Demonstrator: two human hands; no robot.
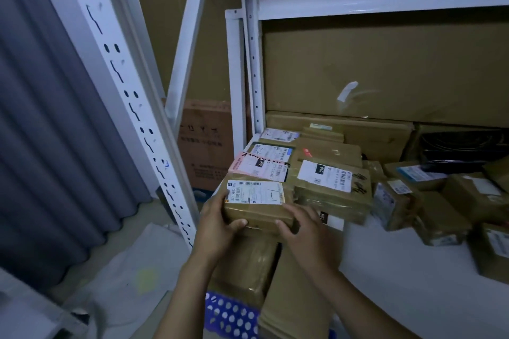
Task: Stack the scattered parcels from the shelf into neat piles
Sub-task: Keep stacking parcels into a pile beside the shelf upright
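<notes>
While the left hand (217,224) and right hand (305,231) grip its near corners, fingers curled round the front edge, a labelled brown parcel (259,206) sits at the white shelf's (399,270) front-left corner, just beside other parcels (333,187).

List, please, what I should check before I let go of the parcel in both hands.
1. Left hand grips the held parcel at its left end: ok.
2. Right hand holds its right front corner: ok.
3. White label faces up: ok.
4. Roughly in line with the pink-labelled parcel behind: ok.
5. Support under it: hidden, cannot tell.
6. Brown parcels to the right lie scattered: not ok.
</notes>
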